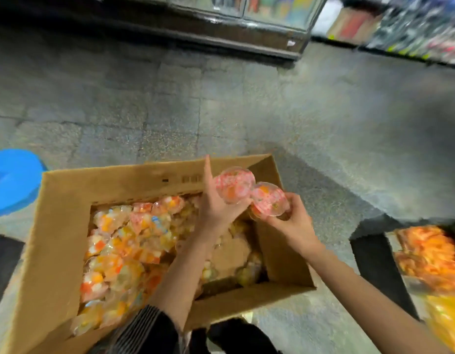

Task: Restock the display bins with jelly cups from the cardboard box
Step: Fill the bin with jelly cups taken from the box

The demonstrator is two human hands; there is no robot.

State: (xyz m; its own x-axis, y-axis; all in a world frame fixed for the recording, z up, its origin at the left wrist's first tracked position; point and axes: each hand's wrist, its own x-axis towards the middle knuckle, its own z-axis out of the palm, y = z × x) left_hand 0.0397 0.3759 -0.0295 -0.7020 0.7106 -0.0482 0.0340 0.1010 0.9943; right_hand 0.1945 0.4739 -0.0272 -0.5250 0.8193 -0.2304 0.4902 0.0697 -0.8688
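An open cardboard box (55, 226) sits on the floor, its left half full of several clear jelly cups (119, 251) with orange and red fruit. Above the box's far right corner my left hand (216, 208) holds one jelly cup (234, 183), index finger pointing up. Right beside it my right hand (295, 223) grips a second jelly cup (269, 199). The two cups touch. A display bin (431, 259) with orange packs lies at the right edge.
A blue plastic tub (11, 180) stands left of the box. Grey tiled floor (221, 103) stretches ahead to a glass-fronted cabinet (246, 19) and stocked shelves (413, 26) at the far right. My dark trouser legs show below the box.
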